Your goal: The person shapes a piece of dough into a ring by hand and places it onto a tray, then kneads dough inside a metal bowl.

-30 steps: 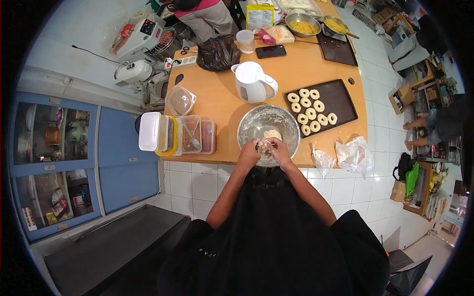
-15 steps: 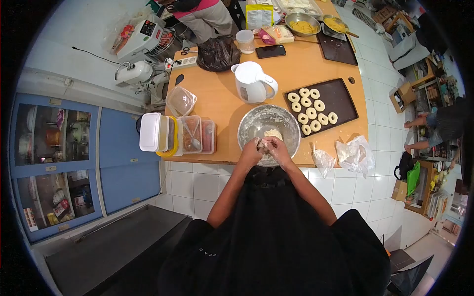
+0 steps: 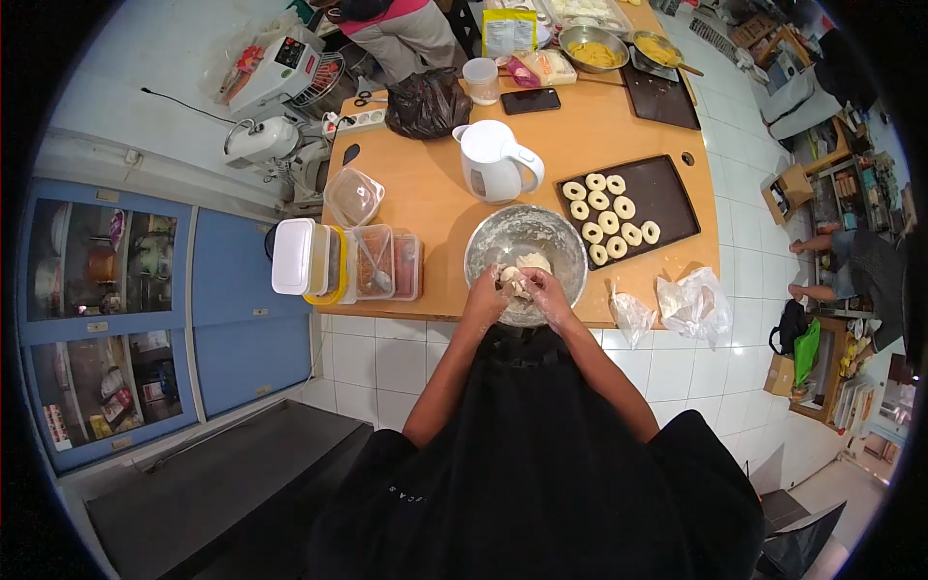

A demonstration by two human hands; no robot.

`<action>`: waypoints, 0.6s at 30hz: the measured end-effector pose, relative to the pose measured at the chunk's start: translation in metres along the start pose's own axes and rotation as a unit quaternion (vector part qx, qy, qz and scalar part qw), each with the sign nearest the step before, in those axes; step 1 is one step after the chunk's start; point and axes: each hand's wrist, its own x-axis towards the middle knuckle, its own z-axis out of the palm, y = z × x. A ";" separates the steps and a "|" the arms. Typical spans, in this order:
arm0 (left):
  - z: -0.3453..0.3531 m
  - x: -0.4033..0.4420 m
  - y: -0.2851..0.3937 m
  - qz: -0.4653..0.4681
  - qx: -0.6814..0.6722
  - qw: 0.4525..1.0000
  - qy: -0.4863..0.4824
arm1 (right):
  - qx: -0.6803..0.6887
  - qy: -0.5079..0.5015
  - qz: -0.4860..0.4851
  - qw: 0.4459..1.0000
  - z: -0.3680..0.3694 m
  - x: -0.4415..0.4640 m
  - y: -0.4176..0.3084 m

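Observation:
Over the near part of a floury metal bowl, my left hand and my right hand are closed around a small piece of dough. Both hands have flour or dough stuck on them. A larger lump of dough lies in the bowl just beyond my fingers. To the right of the bowl is a dark baking tray bearing several dough rings in rows. A white electric kettle stands behind the bowl.
Plastic containers stand left of the bowl. Crumpled plastic bags hang over the table's front edge at right. Farther back are a black plastic bag, a phone and a bowl of yellow food. A person stands at the far side.
The small piece of dough now shows more between my hands, and my fingers have shifted slightly apart around it. The rest looks unchanged.

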 end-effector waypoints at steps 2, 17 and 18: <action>-0.004 -0.003 0.008 -0.016 0.000 1.000 -0.008 | -0.017 -0.004 -0.023 1.000 0.001 0.002 0.004; -0.002 -0.002 0.009 0.003 0.047 0.999 0.014 | -0.030 -0.032 -0.012 0.999 0.000 0.000 -0.002; -0.001 -0.001 0.006 0.008 0.054 0.998 0.030 | -0.022 -0.028 0.007 0.999 -0.001 0.000 -0.004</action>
